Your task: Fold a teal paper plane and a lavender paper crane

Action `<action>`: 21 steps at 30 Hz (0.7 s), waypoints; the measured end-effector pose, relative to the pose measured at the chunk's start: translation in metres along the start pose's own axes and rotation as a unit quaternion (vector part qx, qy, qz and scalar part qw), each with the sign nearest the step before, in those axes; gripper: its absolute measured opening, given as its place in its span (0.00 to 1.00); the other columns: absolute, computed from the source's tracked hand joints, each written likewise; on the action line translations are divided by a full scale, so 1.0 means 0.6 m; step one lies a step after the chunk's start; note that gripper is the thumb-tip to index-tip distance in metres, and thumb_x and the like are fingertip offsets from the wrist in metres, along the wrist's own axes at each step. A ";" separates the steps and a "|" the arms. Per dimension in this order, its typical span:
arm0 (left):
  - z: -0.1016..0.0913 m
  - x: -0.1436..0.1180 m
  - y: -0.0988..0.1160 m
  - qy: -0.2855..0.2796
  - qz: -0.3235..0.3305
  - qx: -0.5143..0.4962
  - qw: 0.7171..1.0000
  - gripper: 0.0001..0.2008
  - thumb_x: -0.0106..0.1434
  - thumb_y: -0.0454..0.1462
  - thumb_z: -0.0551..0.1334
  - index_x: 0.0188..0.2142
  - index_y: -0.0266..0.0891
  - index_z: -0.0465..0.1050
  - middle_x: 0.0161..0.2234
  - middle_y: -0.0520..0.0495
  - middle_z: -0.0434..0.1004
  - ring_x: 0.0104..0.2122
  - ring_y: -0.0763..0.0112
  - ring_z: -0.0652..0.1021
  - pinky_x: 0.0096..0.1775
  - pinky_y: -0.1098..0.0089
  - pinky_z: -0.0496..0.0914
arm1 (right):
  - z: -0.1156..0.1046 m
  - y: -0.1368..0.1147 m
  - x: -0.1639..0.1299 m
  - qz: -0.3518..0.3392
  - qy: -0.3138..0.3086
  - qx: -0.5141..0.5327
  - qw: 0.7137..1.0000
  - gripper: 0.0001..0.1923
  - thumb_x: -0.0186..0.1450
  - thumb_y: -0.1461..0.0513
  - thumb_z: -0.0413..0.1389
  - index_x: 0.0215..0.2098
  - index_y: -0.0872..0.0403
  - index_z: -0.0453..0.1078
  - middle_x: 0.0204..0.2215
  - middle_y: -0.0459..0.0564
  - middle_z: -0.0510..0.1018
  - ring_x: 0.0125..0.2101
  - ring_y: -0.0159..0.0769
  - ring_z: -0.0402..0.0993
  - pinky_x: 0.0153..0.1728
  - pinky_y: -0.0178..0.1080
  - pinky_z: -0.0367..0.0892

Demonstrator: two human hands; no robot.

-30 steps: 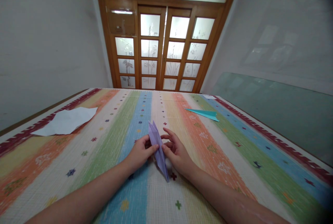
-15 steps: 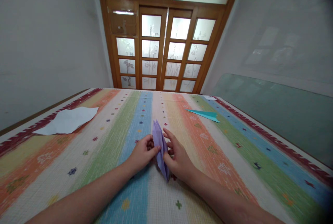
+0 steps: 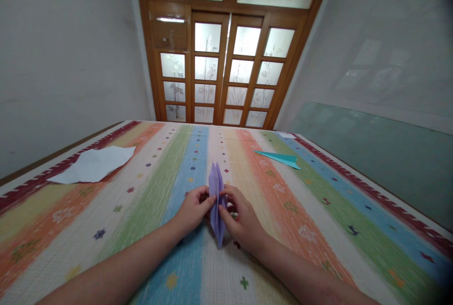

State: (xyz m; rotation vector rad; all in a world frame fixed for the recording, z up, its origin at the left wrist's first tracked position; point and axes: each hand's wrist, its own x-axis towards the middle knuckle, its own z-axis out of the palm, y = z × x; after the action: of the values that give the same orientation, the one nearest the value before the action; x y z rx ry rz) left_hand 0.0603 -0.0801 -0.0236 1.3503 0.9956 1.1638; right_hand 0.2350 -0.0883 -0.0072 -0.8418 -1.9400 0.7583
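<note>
- Two hands meet at one narrow piece of folded purple paper [image 3: 215,222], which stands between them over the cloth-covered counter [image 3: 226,276], in front of the person.
- Long axis: the paper runs nearly straight away from the person, one point toward the body, two slim points at the far end with a gap between them. Whether the near point touches the cloth cannot be told.
- Left hand [image 3: 193,208]: the paper lies directly to the right of its fingers, in contact. The thumb is laid on the paper's left part, the forefinger bent behind, so the fingers are nearly closed, with the paper pinched between.
- Right hand [image 3: 242,213]: the paper lies directly to the left of its fingers, also in contact. Thumb and forefinger come close together on the right part, apparently nipping it; the other fingers are curled and partly hidden.
- Nearness: neither hand is nearer; both touch the paper around the middle of its length, from opposite sides.
- Surroundings: a white sheet [image 3: 94,164] lies well apart to the left, a folded teal paper [image 3: 283,158] beyond the right hand.
</note>
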 end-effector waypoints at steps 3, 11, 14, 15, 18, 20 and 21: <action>0.002 -0.002 -0.001 -0.004 0.006 0.025 1.000 0.17 0.63 0.49 0.61 0.32 0.36 0.68 0.20 0.55 0.67 0.18 0.74 0.69 0.22 0.73 0.64 | -0.001 0.003 -0.001 -0.008 -0.005 -0.026 1.000 0.13 0.66 0.66 0.53 0.48 0.48 0.66 0.55 0.55 0.66 0.51 0.41 0.69 0.42 0.41 0.73; 0.004 -0.011 0.000 0.004 0.009 0.060 0.998 0.22 0.69 0.53 0.50 0.30 0.39 0.65 0.16 0.54 0.67 0.17 0.72 0.70 0.21 0.73 0.63 | -0.001 -0.001 0.002 -0.034 -0.013 -0.050 0.998 0.13 0.65 0.67 0.53 0.46 0.49 0.69 0.51 0.54 0.68 0.51 0.41 0.69 0.49 0.45 0.70; 0.004 -0.012 0.003 -0.002 0.016 0.062 0.998 0.23 0.69 0.54 0.50 0.30 0.39 0.65 0.17 0.54 0.67 0.17 0.72 0.70 0.22 0.73 0.63 | -0.003 -0.002 0.005 -0.038 -0.017 -0.050 0.998 0.13 0.65 0.68 0.53 0.45 0.49 0.70 0.51 0.54 0.69 0.50 0.40 0.69 0.51 0.46 0.68; 0.004 -0.012 0.003 -0.004 0.018 0.070 0.997 0.22 0.68 0.54 0.52 0.29 0.39 0.65 0.17 0.54 0.67 0.17 0.72 0.70 0.22 0.73 0.63 | -0.004 -0.002 0.006 -0.042 -0.019 -0.050 0.998 0.13 0.65 0.69 0.53 0.45 0.50 0.70 0.51 0.54 0.69 0.50 0.41 0.69 0.52 0.46 0.68; 0.005 -0.010 0.003 -0.005 0.008 0.074 0.997 0.21 0.66 0.53 0.55 0.28 0.39 0.64 0.16 0.55 0.66 0.16 0.72 0.69 0.20 0.74 0.62 | -0.004 -0.002 0.007 -0.051 -0.023 -0.047 0.997 0.12 0.65 0.68 0.53 0.45 0.50 0.71 0.51 0.54 0.69 0.50 0.40 0.69 0.52 0.46 0.67; 0.005 -0.008 0.003 -0.002 -0.004 0.055 0.998 0.21 0.66 0.54 0.55 0.28 0.40 0.64 0.16 0.55 0.66 0.16 0.72 0.70 0.20 0.73 0.63 | -0.003 -0.001 0.006 -0.056 -0.026 -0.046 0.997 0.13 0.66 0.68 0.53 0.46 0.49 0.71 0.51 0.53 0.70 0.51 0.41 0.69 0.52 0.45 0.67; 0.005 -0.008 0.002 0.000 -0.007 0.049 0.999 0.21 0.66 0.54 0.55 0.29 0.40 0.63 0.16 0.55 0.66 0.16 0.72 0.70 0.20 0.73 0.63 | -0.002 0.000 0.004 -0.056 -0.027 -0.045 0.997 0.14 0.66 0.68 0.53 0.47 0.48 0.70 0.52 0.53 0.69 0.51 0.41 0.69 0.51 0.45 0.68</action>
State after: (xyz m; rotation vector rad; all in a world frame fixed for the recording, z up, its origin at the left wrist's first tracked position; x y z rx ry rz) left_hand 0.0624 -0.0854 -0.0228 1.4169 1.0723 1.1168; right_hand 0.2348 -0.0862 -0.0054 -0.7665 -2.0629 0.6382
